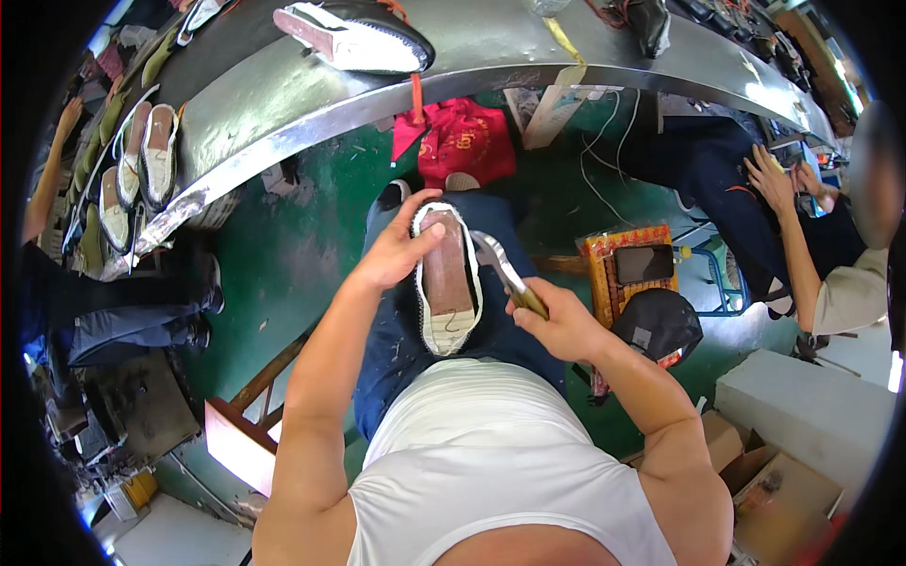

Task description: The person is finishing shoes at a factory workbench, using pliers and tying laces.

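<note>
Across my thighs lies a shoe upper on its last (446, 283), bottom side up, with a brown insole and a pale, gathered edge around it. My left hand (401, 245) is closed around its far end, the thumb pressed on the insole. In my right hand (559, 321) are lasting pincers (500, 264), gripped by the handle. Their curved metal head rests at or just beside the shoe's right edge near the far end; I cannot tell whether the jaws bite the material. A loose thread shows near the shoe's near end.
A metal-topped bench (283, 104) curves across the front, bearing another lasted shoe (363, 40). More shoes (159, 156) stand at the left. A red bag (472, 141) hangs below the bench. A phone (645, 263) lies right of me, by a black cap-like object (658, 324). Co-workers sit on both sides.
</note>
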The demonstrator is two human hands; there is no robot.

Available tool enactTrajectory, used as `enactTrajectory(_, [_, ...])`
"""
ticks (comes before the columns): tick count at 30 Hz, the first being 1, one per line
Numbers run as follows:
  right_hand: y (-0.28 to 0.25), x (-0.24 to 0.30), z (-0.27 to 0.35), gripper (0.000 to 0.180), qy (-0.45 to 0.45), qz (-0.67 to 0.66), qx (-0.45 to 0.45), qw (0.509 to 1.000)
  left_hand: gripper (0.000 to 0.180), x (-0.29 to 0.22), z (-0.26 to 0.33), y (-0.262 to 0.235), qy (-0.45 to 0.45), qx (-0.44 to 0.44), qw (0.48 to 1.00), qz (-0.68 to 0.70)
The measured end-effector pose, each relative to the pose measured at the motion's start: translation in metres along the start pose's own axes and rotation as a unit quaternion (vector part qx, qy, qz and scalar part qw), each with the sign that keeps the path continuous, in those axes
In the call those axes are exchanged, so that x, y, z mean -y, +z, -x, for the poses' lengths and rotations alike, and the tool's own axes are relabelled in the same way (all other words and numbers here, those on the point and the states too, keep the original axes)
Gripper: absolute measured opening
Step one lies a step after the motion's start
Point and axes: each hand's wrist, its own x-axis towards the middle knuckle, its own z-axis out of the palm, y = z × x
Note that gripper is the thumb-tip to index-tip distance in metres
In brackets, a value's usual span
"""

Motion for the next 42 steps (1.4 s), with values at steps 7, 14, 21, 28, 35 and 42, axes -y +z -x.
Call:
enactTrajectory(7, [0.02, 0.027, -0.004, 0.038, -0.064, 0.06, -0.039, 0.995, 0.095, -0.039, 0.046, -0.022, 0.034, 0.127, 0.991, -0.029])
enactTrajectory(14, [0.02, 0.035, -0.074, 0.052, -0.21, 0.076, -0.027, 0.974, 0.099, -0.061, 0.055, -0.026, 0.023, 0.187, 0.98, -0.069])
enactTrajectory(21, [0.026, 0.02, -0.098, 0.042, -0.139, -0.092, 0.022, 0.986, 0.097, -0.046, 0.058, -0.034, 0.007, 0.159, 0.987, 0.019])
enactTrajectory(28, [0.031, 0.048, -0.068, 0.029, -0.146, 0.095, -0.088, 0.981, 0.073, -0.033, 0.064, -0.022, 0.059, 0.043, 0.991, -0.111])
enactTrajectory(35, [0.039, 0.048, -0.019, 0.018, 0.062, -0.087, 0.125, 0.986, 0.063, 0.0, 0.066, -0.029, 0.127, -0.066, 0.986, -0.081])
enactTrajectory(42, [0.045, 0.043, -0.031, 0.025, 0.087, -0.119, 0.149, 0.978, 0.062, 0.001, 0.07, -0.029, 0.1, -0.042, 0.99, -0.094])
